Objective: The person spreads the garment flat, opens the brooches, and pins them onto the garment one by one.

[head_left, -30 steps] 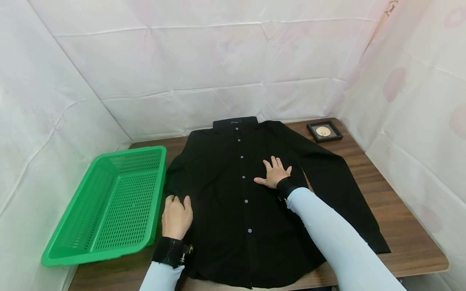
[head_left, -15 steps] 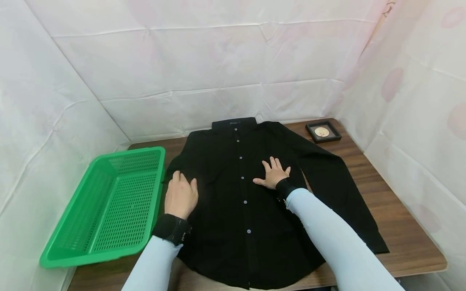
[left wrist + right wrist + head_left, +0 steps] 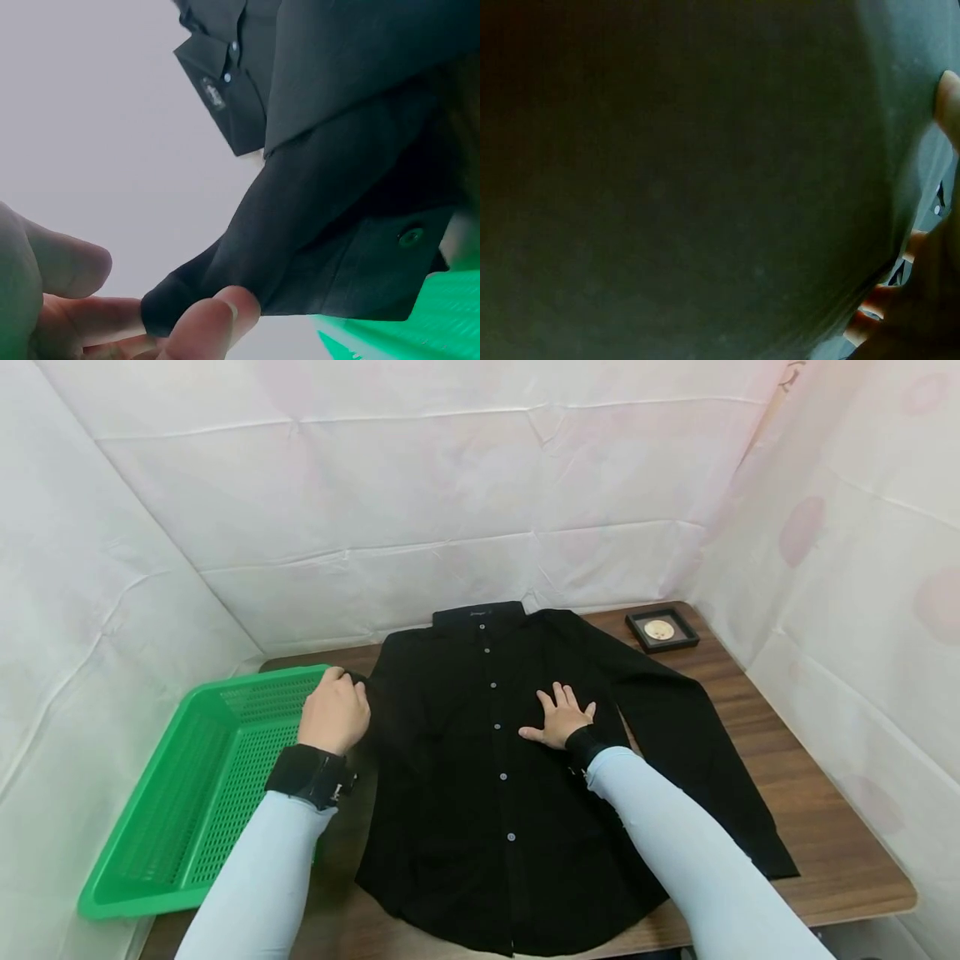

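A black button-up shirt (image 3: 450,760) lies front up across the table, collar toward the back wall. My left hand (image 3: 334,713) is raised at the inner rim of the green basket and pinches one sleeve (image 3: 367,685) of the shirt. In the left wrist view the sleeve's cuff (image 3: 367,262), with a dark button, hangs beside the pinching fingers (image 3: 202,330). My right hand (image 3: 561,718) rests with spread fingers on the shirt's chest, right of the button row. Dark cloth fills most of the right wrist view, with fingertips (image 3: 949,105) at its right edge.
The green plastic basket (image 3: 191,893) stands on the left of the wooden table (image 3: 840,860), partly behind the left forearm. A small black frame with a round pale disc (image 3: 662,629) lies at the back right corner. White sheeting (image 3: 450,468) walls the back and sides.
My left hand has moved up and left from the shirt's side to the basket's rim, lifting the sleeve away from the shirt's body. My right hand stays on the chest.
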A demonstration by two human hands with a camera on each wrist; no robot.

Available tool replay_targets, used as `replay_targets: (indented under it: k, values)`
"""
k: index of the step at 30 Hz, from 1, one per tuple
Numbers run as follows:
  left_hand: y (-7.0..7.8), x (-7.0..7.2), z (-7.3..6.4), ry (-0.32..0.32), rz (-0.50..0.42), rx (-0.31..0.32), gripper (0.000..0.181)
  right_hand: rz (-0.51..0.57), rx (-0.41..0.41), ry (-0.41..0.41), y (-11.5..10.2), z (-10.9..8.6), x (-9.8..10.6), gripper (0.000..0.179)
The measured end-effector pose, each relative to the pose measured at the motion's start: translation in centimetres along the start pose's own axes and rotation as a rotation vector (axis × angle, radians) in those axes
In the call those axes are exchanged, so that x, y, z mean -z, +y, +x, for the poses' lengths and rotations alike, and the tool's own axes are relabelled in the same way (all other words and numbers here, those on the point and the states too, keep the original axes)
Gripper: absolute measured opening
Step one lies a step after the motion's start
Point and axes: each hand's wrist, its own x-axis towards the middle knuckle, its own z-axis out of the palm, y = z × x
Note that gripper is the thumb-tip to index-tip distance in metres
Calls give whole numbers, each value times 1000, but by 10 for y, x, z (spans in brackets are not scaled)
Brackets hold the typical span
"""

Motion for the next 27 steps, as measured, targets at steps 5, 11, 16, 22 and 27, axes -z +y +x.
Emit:
replay_targets:
  k: [5,11,16,22,27]
  values:
    - [-2,7,14,-4,-1,9,39,-4,0,-6,-1,0,0,92]
    - [3,15,28,49,-15,-30,38,-7,-4,-5,1,5,-3,93]
    - [8,23,39,99,-35,-78,40,-6,-2,-1,0,2,-2,93]
    - [1,27,53,136,-97,-97,44,-4,5,17,-6,-12,8,87]
    - [-8,33,69,236,-146,-83,42,-17,7,24,-4,-11,7,88]
